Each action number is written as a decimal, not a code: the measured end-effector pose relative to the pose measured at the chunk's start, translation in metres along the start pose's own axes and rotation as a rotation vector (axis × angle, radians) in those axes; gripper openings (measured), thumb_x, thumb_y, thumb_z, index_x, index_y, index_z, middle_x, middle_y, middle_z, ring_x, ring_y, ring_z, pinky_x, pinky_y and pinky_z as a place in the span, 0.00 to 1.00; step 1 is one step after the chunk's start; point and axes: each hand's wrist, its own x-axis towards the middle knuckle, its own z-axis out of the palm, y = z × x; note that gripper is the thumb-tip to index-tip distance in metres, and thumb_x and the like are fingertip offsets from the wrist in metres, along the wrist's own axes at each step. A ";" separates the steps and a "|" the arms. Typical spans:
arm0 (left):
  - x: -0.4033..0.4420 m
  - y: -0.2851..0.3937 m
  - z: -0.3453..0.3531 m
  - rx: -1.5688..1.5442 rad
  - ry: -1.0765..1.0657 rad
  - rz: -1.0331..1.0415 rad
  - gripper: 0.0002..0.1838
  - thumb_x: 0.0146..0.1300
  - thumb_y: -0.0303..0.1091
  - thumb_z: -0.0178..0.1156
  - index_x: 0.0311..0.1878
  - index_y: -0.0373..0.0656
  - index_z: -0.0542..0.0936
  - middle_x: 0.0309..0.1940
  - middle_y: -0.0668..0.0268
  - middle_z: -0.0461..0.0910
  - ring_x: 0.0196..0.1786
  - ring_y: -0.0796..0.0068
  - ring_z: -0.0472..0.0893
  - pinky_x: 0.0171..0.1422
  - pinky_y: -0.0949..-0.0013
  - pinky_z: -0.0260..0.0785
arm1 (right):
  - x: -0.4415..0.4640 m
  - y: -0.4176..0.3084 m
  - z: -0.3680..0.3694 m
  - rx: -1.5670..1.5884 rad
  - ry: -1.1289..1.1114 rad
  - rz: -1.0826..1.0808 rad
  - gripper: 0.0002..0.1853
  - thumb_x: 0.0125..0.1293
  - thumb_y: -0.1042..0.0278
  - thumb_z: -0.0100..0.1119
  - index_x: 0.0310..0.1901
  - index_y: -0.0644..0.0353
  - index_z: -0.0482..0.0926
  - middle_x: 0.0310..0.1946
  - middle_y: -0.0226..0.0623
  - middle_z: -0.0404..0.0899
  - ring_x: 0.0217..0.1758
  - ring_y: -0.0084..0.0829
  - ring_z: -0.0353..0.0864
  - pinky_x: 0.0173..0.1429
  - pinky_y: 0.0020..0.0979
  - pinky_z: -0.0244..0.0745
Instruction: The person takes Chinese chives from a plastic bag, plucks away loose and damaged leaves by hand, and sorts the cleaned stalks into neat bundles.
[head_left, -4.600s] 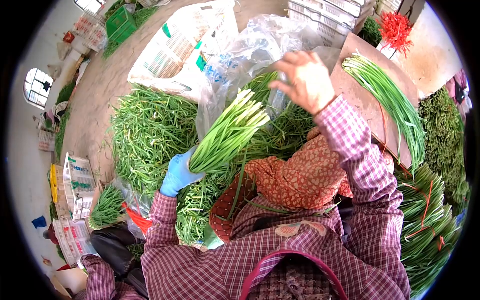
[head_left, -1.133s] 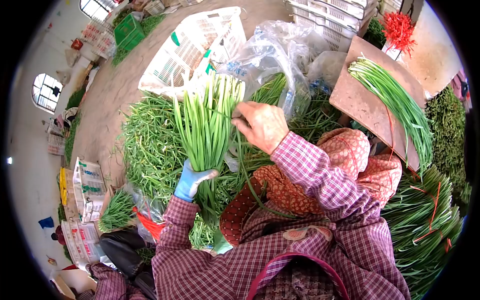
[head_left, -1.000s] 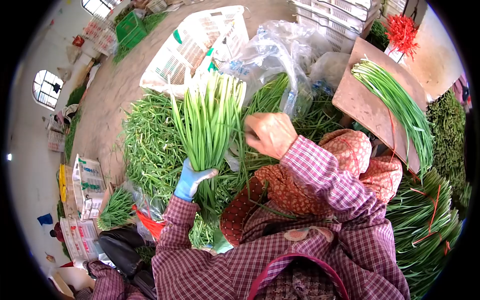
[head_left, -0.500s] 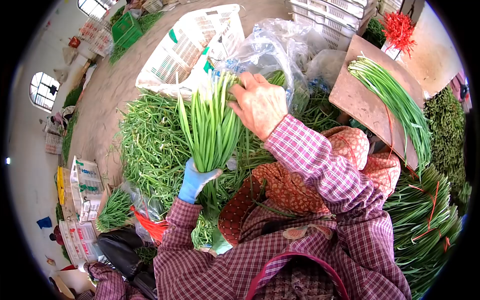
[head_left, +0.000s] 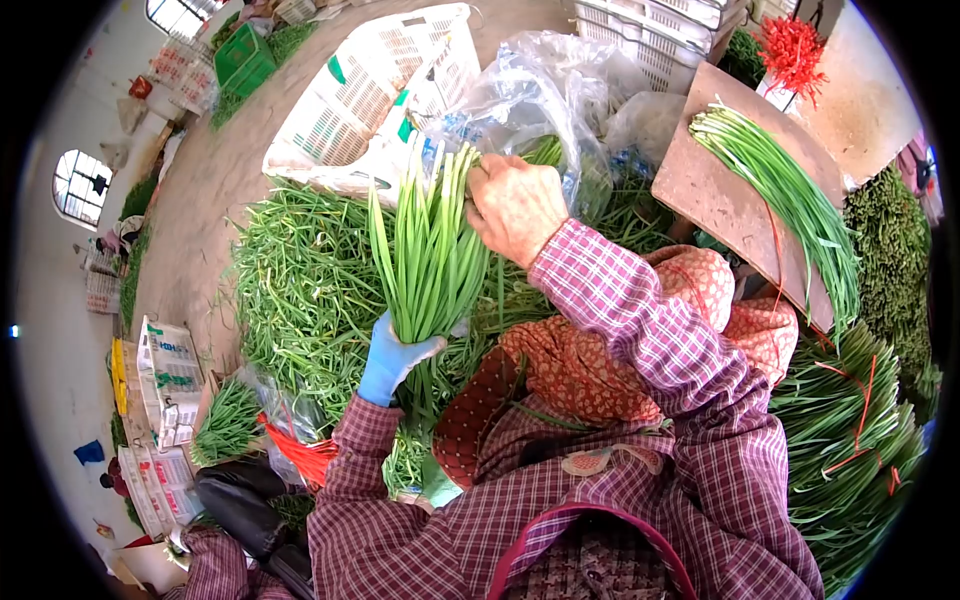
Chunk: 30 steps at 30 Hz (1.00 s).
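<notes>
My gloved left hand [head_left: 397, 360], just left of centre, is wrapped around the lower leaves of the green bunch [head_left: 430, 265], a sound place to hold something I judge light, springy, slightly slippery and easily bruised. My bare right hand [head_left: 520, 207] curls at its pale upper ends, though I can't tell whether the fingers pinch a stalk. Open room lies leftward above the loose pile [head_left: 300, 290], bounded by the board's edge [head_left: 675, 203] at right and the crate's rim [head_left: 310, 176], upper left.

An arched window [head_left: 80, 188], bright with daylight, pierced a pale wall [head_left: 60, 350]; a second window [head_left: 180, 14] showed above and to the right of it, and brown floor [head_left: 185, 270] spread to its right.
</notes>
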 end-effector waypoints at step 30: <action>0.067 0.003 0.082 -0.132 0.384 0.238 0.26 0.50 0.31 0.69 0.52 0.35 0.73 0.47 0.56 0.79 0.48 0.60 0.80 0.50 0.61 0.75 | -0.051 -0.023 0.043 1.299 -0.215 0.523 0.66 0.47 0.49 0.76 0.72 0.61 0.31 0.70 0.53 0.50 0.74 0.44 0.50 0.75 0.41 0.51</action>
